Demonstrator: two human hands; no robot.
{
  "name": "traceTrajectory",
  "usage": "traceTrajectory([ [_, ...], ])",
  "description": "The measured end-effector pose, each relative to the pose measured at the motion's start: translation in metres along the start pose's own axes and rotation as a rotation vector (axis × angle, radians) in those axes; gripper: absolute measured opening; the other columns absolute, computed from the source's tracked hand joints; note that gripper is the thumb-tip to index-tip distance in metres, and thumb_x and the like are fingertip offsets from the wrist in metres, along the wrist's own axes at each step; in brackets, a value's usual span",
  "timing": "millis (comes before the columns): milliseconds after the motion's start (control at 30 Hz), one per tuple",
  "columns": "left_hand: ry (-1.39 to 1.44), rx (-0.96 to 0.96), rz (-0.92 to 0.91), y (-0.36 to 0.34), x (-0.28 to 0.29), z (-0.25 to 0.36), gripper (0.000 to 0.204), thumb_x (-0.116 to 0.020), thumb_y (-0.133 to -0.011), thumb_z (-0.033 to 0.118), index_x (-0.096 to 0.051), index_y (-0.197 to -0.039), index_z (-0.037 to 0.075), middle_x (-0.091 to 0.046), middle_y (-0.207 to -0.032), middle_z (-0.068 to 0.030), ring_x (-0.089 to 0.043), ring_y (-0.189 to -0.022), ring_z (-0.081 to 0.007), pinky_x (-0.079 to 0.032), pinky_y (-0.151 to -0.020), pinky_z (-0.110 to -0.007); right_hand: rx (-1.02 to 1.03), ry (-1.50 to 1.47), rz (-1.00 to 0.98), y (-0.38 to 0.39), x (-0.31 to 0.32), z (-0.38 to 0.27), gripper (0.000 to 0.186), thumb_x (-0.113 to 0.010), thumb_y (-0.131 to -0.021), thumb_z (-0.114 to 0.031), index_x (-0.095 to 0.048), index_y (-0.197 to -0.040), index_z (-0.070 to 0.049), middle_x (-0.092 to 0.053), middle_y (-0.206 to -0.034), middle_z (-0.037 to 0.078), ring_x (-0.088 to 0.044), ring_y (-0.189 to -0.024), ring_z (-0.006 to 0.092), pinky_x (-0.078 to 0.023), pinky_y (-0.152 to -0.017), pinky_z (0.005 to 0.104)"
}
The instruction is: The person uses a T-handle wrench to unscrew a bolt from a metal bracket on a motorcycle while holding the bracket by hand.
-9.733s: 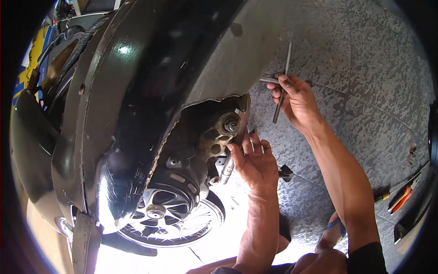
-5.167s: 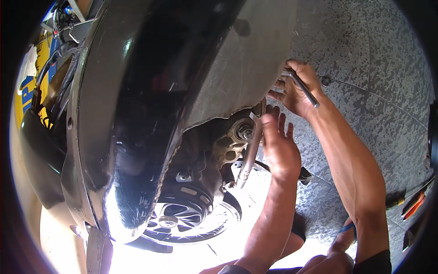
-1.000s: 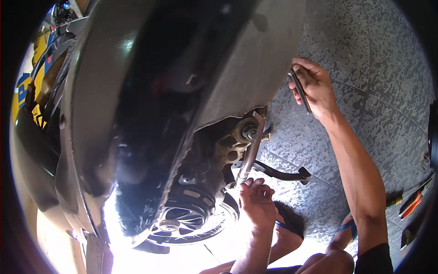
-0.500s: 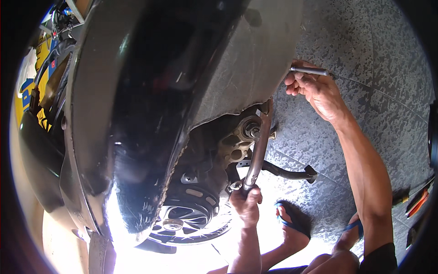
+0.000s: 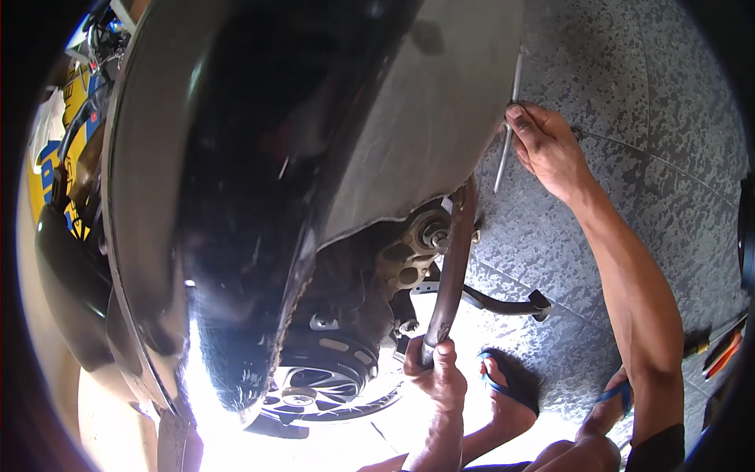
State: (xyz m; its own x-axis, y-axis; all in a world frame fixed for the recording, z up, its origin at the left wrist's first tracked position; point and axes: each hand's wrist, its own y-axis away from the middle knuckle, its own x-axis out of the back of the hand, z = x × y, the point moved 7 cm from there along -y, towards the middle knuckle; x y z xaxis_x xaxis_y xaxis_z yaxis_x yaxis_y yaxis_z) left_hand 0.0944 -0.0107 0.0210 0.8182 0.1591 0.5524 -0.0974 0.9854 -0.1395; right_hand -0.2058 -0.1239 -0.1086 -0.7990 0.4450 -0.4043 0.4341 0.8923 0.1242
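Observation:
My left hand is closed around the lower end of a curved metal pipe, which looks like a motorcycle exhaust pipe. It runs up past a pale metal casting with a round bolted centre. Farther up on the right, my right hand pinches a slim metal rod-like tool near its middle. The tool stands nearly upright beside the edge of a large dark body panel; its exact kind is unclear. A spoked wheel shows below the panel.
A dark metal stand leg juts right over the speckled grey floor. My feet, in blue flip-flops, rest near it. Orange-handled tools lie at the far right. Glare washes out the lower middle.
The tool in my right hand has turned from pointing sideways to nearly upright. My left hand, still on the pipe, has shifted slightly right and down. The whole view has moved a little.

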Motion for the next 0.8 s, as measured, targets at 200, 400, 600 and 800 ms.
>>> traceTrajectory([
  [200,0.032,-0.062,-0.057,-0.014,0.007,-0.006,0.045,-0.074,-0.081,0.043,-0.053,-0.079,0.003,-0.044,-0.054,0.0016,-0.038,-0.042,-0.0056,-0.027,-0.038,-0.023,-0.096,-0.160,-0.182,0.003,-0.014,0.010,0.048,-0.041,-0.101,-0.039,-0.059,-0.090,0.004,-0.035,-0.051,-0.004,-0.033,-0.041,0.0062,-0.030,-0.039,0.0262],
  [400,0.114,0.156,-0.066,-0.006,0.009,-0.021,0.040,-0.080,-0.076,0.033,-0.063,-0.087,-0.001,-0.055,-0.064,0.0035,-0.046,-0.057,-0.0046,-0.037,-0.053,-0.021,-0.009,-0.218,-0.081,0.005,-0.010,0.007,0.053,-0.043,-0.098,-0.048,-0.061,-0.093,0.002,-0.035,-0.055,-0.005,-0.038,-0.051,0.0059,-0.035,-0.048,0.0230],
  [600,0.016,0.232,-0.074,-0.005,0.008,-0.019,0.040,-0.082,-0.075,0.030,-0.066,-0.093,-0.002,-0.057,-0.067,0.0029,-0.047,-0.060,-0.0051,-0.038,-0.057,-0.020,-0.018,-0.214,-0.071,0.007,-0.018,0.013,0.046,-0.049,-0.096,-0.045,-0.061,-0.093,-0.001,-0.036,-0.060,-0.006,-0.040,-0.055,0.0063,-0.036,-0.052,0.0216],
  [800,-0.029,0.138,-0.067,-0.006,0.011,-0.008,0.044,-0.080,-0.076,0.039,-0.064,-0.088,-0.001,-0.055,-0.065,0.0029,-0.047,-0.060,-0.0057,-0.036,-0.056,-0.021,-0.071,-0.402,-0.111,0.011,-0.024,0.023,0.041,-0.052,-0.096,-0.040,-0.060,-0.092,0.000,-0.041,-0.061,-0.003,-0.042,-0.056,0.0070,-0.037,-0.051,0.0214],
])
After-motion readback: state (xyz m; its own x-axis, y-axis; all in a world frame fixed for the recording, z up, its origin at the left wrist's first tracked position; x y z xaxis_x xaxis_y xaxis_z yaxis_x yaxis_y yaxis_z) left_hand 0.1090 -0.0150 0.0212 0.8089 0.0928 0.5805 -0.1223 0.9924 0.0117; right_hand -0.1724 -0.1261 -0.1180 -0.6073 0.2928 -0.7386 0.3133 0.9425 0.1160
